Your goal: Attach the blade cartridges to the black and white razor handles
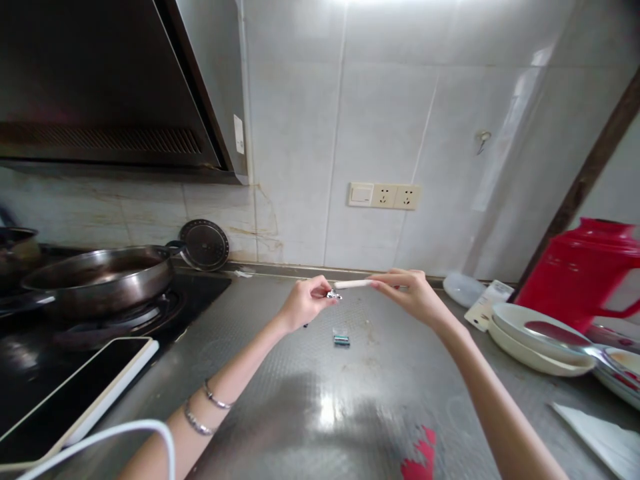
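My left hand pinches a small shiny silver piece between thumb and fingertips; its exact kind is too small to make out. Facing it, my right hand is closed on one end of a slim whitish stick. The stick's free end points left, close to the silver piece; I cannot tell whether they touch. Below both hands, a small cartridge with a green strip, much like a razor head, lies on the metal countertop.
To the left, a steel pan sits on the stove, with a phone and white cable nearer. On the right stand a red jug, stacked dishes and a white carton. Sockets are on the wall.
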A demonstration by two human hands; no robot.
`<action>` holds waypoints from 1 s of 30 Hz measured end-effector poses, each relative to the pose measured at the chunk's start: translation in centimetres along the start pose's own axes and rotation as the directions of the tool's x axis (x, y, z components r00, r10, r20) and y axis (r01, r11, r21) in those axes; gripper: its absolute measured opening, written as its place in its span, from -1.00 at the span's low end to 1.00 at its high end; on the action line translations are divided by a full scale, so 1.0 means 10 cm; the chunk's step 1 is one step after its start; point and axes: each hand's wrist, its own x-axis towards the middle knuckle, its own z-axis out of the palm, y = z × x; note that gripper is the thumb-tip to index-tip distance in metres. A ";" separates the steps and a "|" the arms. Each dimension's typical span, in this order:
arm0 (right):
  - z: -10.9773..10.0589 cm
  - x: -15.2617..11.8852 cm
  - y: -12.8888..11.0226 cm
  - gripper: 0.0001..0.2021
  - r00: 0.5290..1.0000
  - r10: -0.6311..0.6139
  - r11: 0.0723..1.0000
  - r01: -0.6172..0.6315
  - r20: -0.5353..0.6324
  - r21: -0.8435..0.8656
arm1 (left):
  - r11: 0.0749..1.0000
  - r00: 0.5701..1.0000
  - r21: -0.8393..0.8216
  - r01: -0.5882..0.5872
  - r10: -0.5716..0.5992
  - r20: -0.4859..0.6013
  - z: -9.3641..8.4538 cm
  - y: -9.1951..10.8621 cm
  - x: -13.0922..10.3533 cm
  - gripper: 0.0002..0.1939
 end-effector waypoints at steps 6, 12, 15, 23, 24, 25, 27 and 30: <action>0.03 0.00 0.01 -0.61 0.995 -0.098 0.988 0.099 -0.015 0.118 | 1.000 1.000 -0.014 -0.010 0.010 0.005 0.02 -0.01 0.00 -0.84; 0.03 0.00 0.00 -0.60 0.991 -0.131 0.972 0.136 -0.040 0.191 | 0.999 0.999 -0.007 -0.050 0.050 0.011 0.02 0.02 -0.01 -0.83; 0.04 0.00 -0.01 -0.61 0.987 -0.157 0.958 0.158 -0.026 0.241 | 0.998 0.998 0.006 -0.068 0.068 0.019 0.03 0.03 -0.02 -0.83; -0.02 -0.01 0.02 -0.62 0.988 -0.156 0.947 0.152 -0.008 0.282 | 0.998 0.997 -0.009 -0.069 0.070 0.030 0.04 0.02 -0.02 -0.82; -0.03 -0.01 0.02 -0.62 0.986 -0.168 0.946 0.162 0.000 0.280 | 0.997 0.997 -0.012 -0.071 0.071 0.035 0.04 0.02 -0.02 -0.83; -0.03 -0.01 0.03 -0.62 0.986 -0.169 0.948 0.163 -0.001 0.275 | 0.997 0.997 -0.018 -0.072 0.073 0.037 0.04 0.03 -0.02 -0.83; -0.04 -0.02 0.05 -0.61 0.989 -0.145 0.954 0.145 -0.020 0.261 | 0.997 0.997 -0.023 -0.074 0.075 0.035 0.04 0.05 -0.02 -0.82; -0.04 -0.02 0.04 -0.63 0.990 -0.134 0.955 0.139 -0.037 0.263 | 0.998 0.997 -0.011 -0.068 0.068 0.028 0.04 0.08 -0.03 -0.82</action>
